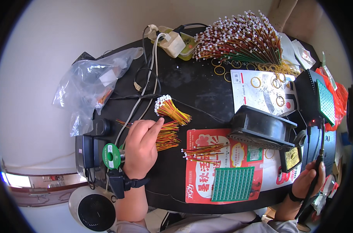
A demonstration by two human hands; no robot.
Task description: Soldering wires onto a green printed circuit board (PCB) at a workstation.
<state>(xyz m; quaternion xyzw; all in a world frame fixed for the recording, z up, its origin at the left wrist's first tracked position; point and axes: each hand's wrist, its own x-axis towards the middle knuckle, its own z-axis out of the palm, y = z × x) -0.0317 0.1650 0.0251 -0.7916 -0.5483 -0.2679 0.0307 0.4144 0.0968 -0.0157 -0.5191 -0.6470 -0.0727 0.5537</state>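
Observation:
My left hand (142,145) is over a loose pile of red and yellow wires (168,136), its fingers drawn together at the pile's left side. What they pinch, if anything, is hidden. Just beyond lies a tied bundle of wires with white connectors (172,110). In my right hand (309,180), at the right edge of the table, is a soldering iron (320,157) with its tip pointing up and away. A green circuit board panel (232,184) rests on a red printed sheet (199,176), with several cut wires (203,151) laid above it.
A black fan (262,126) and a small sponge tray (292,159) stand left of the soldering station (310,91). Many connector wires (242,39) fan out at the back, near rubber bands (219,70). A solder spool (112,156), plastic bag (91,83) and power cables (139,101) occupy the left.

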